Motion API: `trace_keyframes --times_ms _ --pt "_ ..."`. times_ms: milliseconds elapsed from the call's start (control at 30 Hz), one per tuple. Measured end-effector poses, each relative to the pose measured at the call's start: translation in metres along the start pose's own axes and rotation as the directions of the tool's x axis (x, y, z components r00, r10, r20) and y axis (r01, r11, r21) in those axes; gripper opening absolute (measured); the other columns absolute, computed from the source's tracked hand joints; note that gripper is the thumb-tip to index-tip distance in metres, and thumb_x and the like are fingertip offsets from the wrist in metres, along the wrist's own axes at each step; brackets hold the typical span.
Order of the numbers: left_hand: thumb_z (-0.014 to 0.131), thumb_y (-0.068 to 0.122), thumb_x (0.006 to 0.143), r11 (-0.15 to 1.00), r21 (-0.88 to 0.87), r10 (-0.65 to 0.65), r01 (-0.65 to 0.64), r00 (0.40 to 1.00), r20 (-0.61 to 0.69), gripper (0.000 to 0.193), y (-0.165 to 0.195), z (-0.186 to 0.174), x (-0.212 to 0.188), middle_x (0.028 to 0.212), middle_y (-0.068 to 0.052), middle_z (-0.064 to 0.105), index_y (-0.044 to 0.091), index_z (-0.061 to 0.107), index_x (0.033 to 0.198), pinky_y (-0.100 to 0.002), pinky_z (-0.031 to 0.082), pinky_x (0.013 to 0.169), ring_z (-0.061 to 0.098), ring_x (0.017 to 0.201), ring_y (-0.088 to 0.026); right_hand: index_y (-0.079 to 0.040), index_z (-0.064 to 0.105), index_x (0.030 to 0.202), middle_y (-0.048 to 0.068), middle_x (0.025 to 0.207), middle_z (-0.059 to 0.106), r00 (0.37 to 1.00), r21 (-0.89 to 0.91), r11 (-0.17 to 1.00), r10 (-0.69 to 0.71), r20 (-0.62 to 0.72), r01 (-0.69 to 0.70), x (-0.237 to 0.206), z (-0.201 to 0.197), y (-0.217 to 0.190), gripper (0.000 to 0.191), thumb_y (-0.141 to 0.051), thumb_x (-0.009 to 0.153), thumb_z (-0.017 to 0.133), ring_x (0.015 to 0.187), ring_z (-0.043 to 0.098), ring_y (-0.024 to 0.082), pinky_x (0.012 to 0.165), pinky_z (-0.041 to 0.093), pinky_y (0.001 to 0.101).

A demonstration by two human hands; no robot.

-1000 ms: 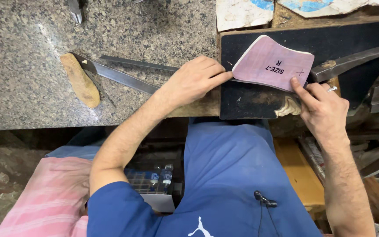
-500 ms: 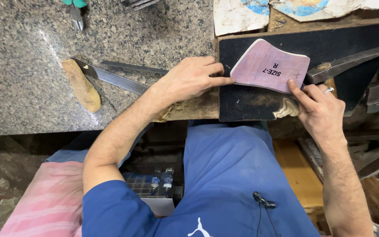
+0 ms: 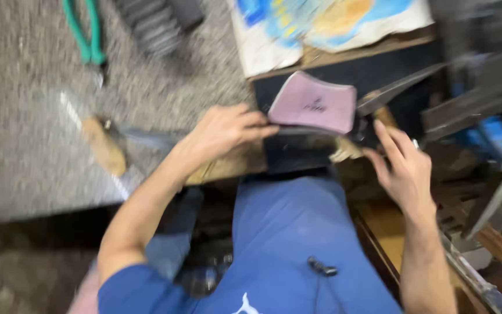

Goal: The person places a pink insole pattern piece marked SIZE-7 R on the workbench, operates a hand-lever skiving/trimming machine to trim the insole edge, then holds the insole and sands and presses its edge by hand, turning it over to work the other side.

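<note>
Two hands are at work at the near edge of the bench, and the picture is blurred, so fine detail is lost. Your left hand (image 3: 223,131) has its fingers pinched on the left edge of the pink pattern piece (image 3: 315,103); that piece lies on the dark sheet (image 3: 297,152), which sits on the wooden board (image 3: 228,166) right of the middle. Your right hand (image 3: 403,166) hangs just right of the pattern piece with fingers spread wide and nothing in it; whether a fingertip touches the sheet's edge cannot be told. Left of your left hand, on the speckled stone counter (image 3: 24,157), lies a knife with a wooden handle (image 3: 104,145). Far left lie green-handled pliers (image 3: 85,35). Beyond the pattern piece rests a paint-stained paper (image 3: 326,23).
</note>
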State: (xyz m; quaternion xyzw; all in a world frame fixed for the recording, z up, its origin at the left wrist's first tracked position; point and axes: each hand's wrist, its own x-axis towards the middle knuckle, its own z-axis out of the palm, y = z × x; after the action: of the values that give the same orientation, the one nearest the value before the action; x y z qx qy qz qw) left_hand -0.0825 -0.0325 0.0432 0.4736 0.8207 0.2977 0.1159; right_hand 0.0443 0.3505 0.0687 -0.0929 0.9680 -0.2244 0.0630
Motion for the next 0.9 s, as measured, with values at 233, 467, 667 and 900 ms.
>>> trace_keyframes --times_ms 233,467,667,900 --pt "0.078 0.010 0.080 0.997 0.036 -0.052 0.061 0.975 -0.215 0.055 0.057 -0.024 0.092 0.109 0.007 0.069 0.025 0.072 0.133 -0.033 0.053 0.064 0.061 0.078 -0.018 0.000 0.046 0.160 0.023 0.137 0.055 0.741 -0.158 0.772 0.500 -0.448 -0.616 -0.180 -0.037 0.126 0.084 -0.033 0.093 0.086 0.118 0.057 0.037 0.107 0.048 0.0480" --pt "0.074 0.008 0.087 0.998 -0.058 -0.047 0.024 0.899 -0.435 0.049 0.062 0.049 0.249 0.112 0.004 0.070 0.026 0.070 0.132 -0.034 0.057 0.076 0.069 0.093 -0.019 -0.002 0.077 0.113 0.023 0.089 0.076 0.311 0.039 0.308 0.942 0.131 -0.951 -0.292 -0.022 0.209 0.066 -0.060 0.082 0.081 0.088 0.070 0.037 0.082 0.053 0.0480" --pt "0.071 0.007 0.083 0.996 0.004 -0.082 0.092 0.906 -0.414 0.046 0.028 0.089 0.301 0.106 0.003 0.071 0.024 0.073 0.125 -0.035 0.057 0.074 0.071 0.090 -0.021 -0.003 0.079 0.113 0.016 0.078 0.073 0.308 -0.053 0.314 0.947 0.091 -0.948 -0.335 -0.039 0.229 0.049 -0.046 0.090 0.083 0.075 0.068 0.027 0.073 0.052 0.0407" --pt "0.072 0.010 0.084 0.983 0.013 -0.165 0.185 0.904 -0.394 0.041 0.018 0.113 0.310 0.099 0.002 0.070 0.023 0.075 0.122 -0.035 0.056 0.074 0.070 0.087 -0.022 -0.008 0.080 0.117 0.010 0.077 0.073 0.354 -0.148 0.355 0.935 0.034 -0.923 -0.352 -0.023 0.238 0.039 -0.037 0.092 0.088 0.074 0.068 0.020 0.072 0.051 0.0341"
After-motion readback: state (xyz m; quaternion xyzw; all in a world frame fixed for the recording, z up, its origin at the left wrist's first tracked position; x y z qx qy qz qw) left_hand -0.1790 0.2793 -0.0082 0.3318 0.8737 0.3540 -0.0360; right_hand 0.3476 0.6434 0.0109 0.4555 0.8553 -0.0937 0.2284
